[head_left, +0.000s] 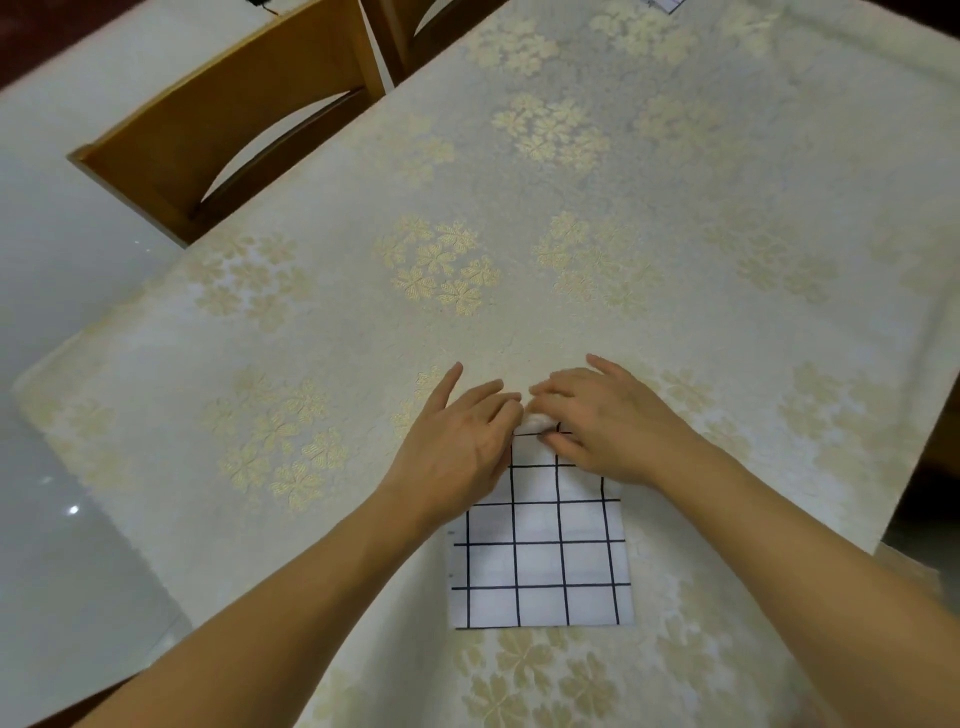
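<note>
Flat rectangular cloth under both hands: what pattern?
Thin black grid on the white rectangular cloth; head view shows it best.

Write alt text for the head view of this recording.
Two hands work the far edge of a white cloth with black grid lines: the right hand pinches a small raised fold, the left hand touches the edge beside it. The cloth lies on a cream flowered tablecloth, with a wooden chair at the far left.
</note>
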